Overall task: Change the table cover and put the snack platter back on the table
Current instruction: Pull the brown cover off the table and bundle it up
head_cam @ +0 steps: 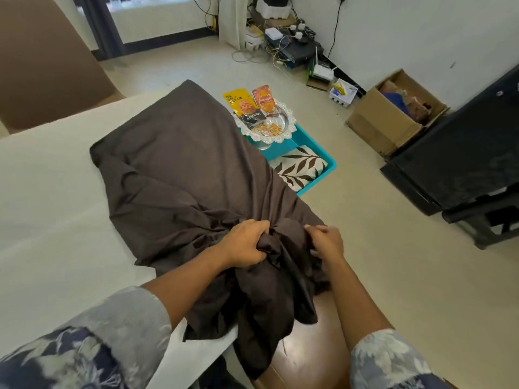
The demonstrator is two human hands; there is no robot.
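Note:
A dark brown table cover (179,164) lies bunched across the right part of the white table (50,192), its near end hanging over the table's edge. My left hand (247,242) is closed on a gathered fold of it. My right hand (325,240) grips the cloth just to the right. On the floor beyond the table, the snack platter (269,127), a lace-edged glass dish with two snack packets and loose nuts, rests on a turquoise tray (314,161). A folded leaf-patterned cloth (297,167) lies in the same tray.
A brown chair back (42,60) stands at the table's far left. A brown seat (317,349) sits under my right arm. An open cardboard box (393,113), a black cabinet (463,153) and tangled cables with routers (292,43) line the right wall.

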